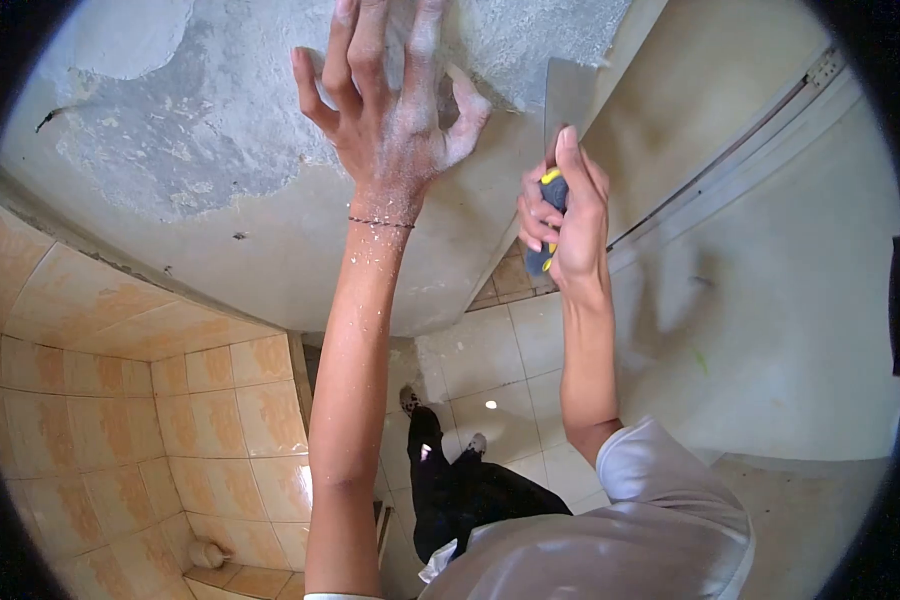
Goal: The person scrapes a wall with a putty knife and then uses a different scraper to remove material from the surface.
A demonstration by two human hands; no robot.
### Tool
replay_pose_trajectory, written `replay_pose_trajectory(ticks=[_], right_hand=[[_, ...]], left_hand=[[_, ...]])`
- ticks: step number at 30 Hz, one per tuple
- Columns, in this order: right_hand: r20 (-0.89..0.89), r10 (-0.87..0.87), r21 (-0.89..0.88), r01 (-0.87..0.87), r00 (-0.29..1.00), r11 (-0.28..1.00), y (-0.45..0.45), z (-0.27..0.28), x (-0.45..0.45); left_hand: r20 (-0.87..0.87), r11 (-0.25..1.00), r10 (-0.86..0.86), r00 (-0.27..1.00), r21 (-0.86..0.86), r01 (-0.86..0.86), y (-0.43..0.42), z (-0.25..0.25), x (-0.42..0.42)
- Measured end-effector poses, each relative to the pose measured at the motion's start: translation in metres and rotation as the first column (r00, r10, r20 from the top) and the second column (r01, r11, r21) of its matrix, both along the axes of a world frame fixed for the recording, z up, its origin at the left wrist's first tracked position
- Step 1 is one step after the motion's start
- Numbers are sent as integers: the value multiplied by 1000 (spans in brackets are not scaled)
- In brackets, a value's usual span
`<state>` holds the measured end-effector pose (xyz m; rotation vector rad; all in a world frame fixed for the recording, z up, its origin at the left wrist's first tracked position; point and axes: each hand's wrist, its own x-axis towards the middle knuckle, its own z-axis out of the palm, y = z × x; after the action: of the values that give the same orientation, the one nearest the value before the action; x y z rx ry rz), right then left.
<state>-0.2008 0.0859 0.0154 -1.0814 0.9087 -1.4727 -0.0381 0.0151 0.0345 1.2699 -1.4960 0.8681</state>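
My left hand [385, 115] lies on or close against the wall, fingers spread, its back coated with white dust. White flakes also cling to the wrist and forearm, around a thin dark cord bracelet [381, 222]. Behind the fingers the wall [230, 135] shows a rough grey patch where the pale coating is gone. To the right, my right hand [575, 215] is closed around the dark grey and yellow handle of a putty knife [567, 100]. The thumb presses along its flat metal blade, which points up beside the wall's edge.
A door frame [760, 130] runs diagonally at the upper right, beside a pale wall [770, 330]. Orange-patterned tiles [215, 430] line a recess at the lower left, with a small rounded vessel [206, 555] on a ledge. My legs and shoes stand on a white tiled floor [490, 350].
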Motion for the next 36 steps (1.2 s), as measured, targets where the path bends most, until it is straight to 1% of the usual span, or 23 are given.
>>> replay_pose_trajectory(ticks=[1, 4, 5, 7, 8, 9, 10, 11, 14, 16, 17, 18, 20, 21, 22, 24, 26, 28, 30, 32, 34, 35, 36], right_hand=[[29, -3, 83, 0, 1000, 997, 6, -5, 1], [-28, -16, 99, 18, 999, 995, 5, -14, 4], [-8, -37, 75, 38, 999, 996, 1, -11, 3], [-5, -49, 52, 49, 999, 997, -2, 0, 5], [-3, -52, 22, 52, 999, 998, -2, 4, 5], [0, -39, 63, 39, 999, 997, 3, -3, 4], [2, -36, 55, 36, 999, 998, 3, -10, 4], [-16, -46, 62, 47, 999, 997, 1, -16, 4], [-42, -75, 53, 77, 996, 996, -5, 2, 1], [-34, -107, -29, 106, 994, 994, -9, 12, -1], [-29, -80, 31, 81, 996, 996, -4, 4, -2], [-28, -78, 23, 79, 997, 997, 0, -8, -3], [-80, -80, 125, 90, 994, 988, 5, -25, -2], [-61, -57, 143, 65, 996, 988, 6, -22, -3], [-57, -63, 141, 70, 996, 987, 6, -23, -5], [-111, -89, 90, 100, 990, 991, 1, -30, -8], [-103, -110, 75, 118, 989, 990, -2, -42, -8], [-87, -140, 50, 145, 986, 988, -5, -46, -11], [-100, -95, 42, 99, 990, 994, -8, -39, -15], [-101, -115, 34, 119, 988, 992, -10, -20, -21], [-36, -39, -41, 38, 999, 998, -14, 2, -32], [-14, 29, -69, -30, 999, 997, -17, 7, -38], [-16, 25, -70, -26, 1000, 997, -13, 3, -38]], left_hand=[[1, 1000, 2, 1000, -20, -1, -2, 1, 0], [-3, 1000, 10, 1000, -2, -10, 1, 2, -1], [1, 1000, 6, 1000, 0, -6, -1, 1, 0], [-9, 995, -43, 999, -87, 42, -7, -1, 1], [-17, 995, -48, 999, -83, 47, -5, -3, -1], [-16, 999, -30, 999, -45, 30, -2, -1, -1], [-8, 1000, -9, 1000, -11, 9, 0, 1, 0], [-3, 1000, -2, 1000, -19, 2, -1, 3, 2], [3, 1000, -5, 1000, -4, 5, 0, 2, 0], [0, 1000, -1, 1000, 9, 1, 1, 2, 0], [-2, 1000, -2, 1000, 4, 2, 1, 3, 0], [2, 1000, 14, 1000, 9, -14, 0, 2, 0], [13, 1000, 28, 1000, 11, -28, -4, -3, 0], [-21, 996, -60, 998, -74, 58, -9, -4, -1], [-47, 977, -152, 987, -161, 143, -12, -6, -2], [-44, 980, -135, 990, -151, 127, -14, -8, -1], [-41, 985, -120, 992, -133, 113, -12, -10, -2], [-60, 971, -188, 980, -163, 177, -12, -8, -3], [-55, 974, -172, 984, -157, 161, -10, -7, -2], [-55, 978, -162, 985, -146, 152, -12, -7, -2], [-36, 977, -142, 989, -165, 134, -13, -8, -2], [-40, 977, -144, 989, -164, 135, -13, -9, -3], [-64, 979, -140, 988, -158, 128, -12, -10, -4]])
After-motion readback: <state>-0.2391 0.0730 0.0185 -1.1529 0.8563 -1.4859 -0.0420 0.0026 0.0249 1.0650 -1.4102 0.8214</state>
